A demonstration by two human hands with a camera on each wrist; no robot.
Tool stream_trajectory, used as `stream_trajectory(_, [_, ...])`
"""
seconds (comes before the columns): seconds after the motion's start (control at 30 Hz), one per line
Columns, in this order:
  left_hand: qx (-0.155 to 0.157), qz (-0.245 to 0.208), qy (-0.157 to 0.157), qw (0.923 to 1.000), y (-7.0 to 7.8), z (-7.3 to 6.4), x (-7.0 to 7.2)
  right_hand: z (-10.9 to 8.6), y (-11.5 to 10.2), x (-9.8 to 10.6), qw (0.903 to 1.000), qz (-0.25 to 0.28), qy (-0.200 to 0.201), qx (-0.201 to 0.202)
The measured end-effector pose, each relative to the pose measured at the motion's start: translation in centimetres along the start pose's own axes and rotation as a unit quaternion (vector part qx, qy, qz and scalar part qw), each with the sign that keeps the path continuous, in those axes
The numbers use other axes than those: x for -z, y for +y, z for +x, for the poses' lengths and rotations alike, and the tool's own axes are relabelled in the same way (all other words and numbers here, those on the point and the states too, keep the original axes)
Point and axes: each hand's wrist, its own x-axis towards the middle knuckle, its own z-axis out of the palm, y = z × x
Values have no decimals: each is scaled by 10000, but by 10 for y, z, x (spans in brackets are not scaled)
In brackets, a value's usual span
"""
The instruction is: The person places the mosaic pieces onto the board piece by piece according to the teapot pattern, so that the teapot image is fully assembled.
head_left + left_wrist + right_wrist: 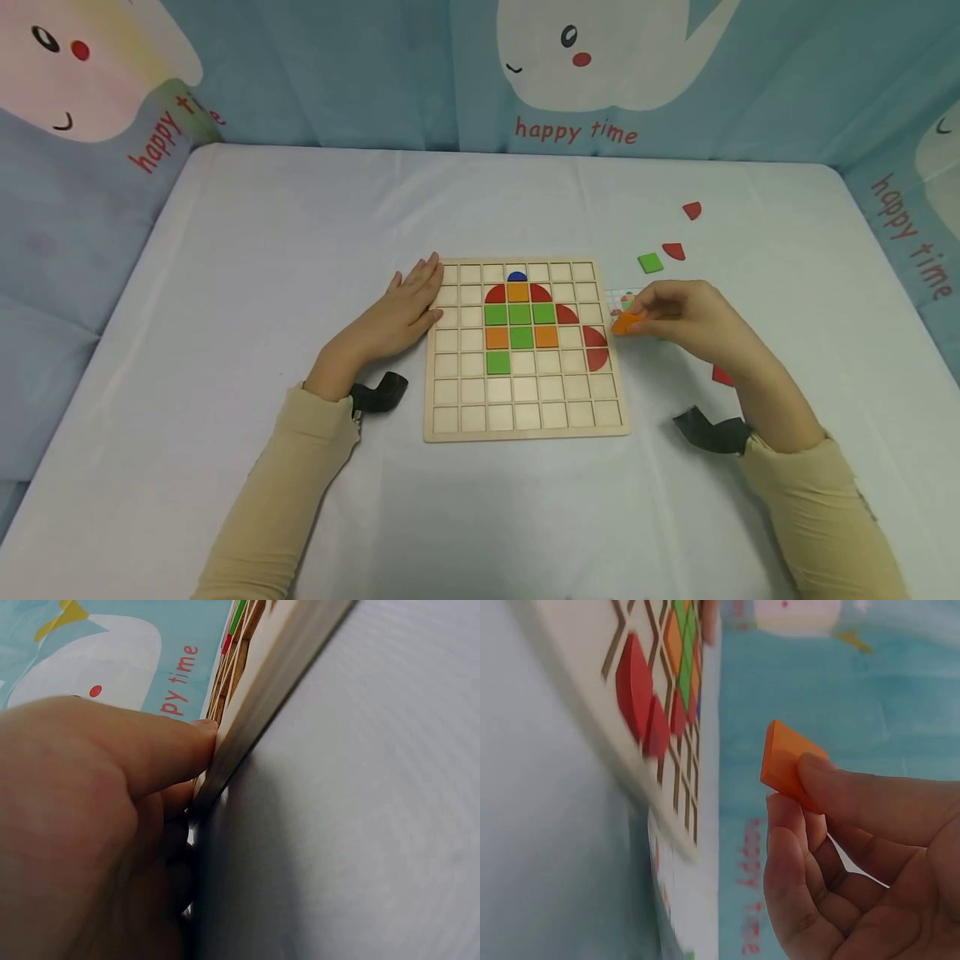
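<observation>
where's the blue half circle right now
In the head view, the blue half circle sits mid-way along the wooden board's far row, just beyond an orange square and right of the left hand.

Pale, unpainted-looking wood on the board, smooth and matt right along its edge! Up close, the orange tile shows smooth, even faces with a soft satin look, painted wood or plastic, no telling which. Same smooth colouring on the red piece. Matt white cloth for the bench cover, printed cloth on the curtain, wrinkled matt fabric on the sleeve, and dark, smooth, plastic-looking finish on the wrist mount!
</observation>
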Motion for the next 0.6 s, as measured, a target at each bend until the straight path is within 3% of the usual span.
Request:
stream_trajectory(0.23, [5, 6, 7, 10000, 0, -1, 1, 12, -20, -19, 9986, 351, -382, 106])
stream_trajectory(0.6, [-85, -114, 36, 9999, -1, -1, 0, 27, -37, -54, 9930, 342, -993, 545])
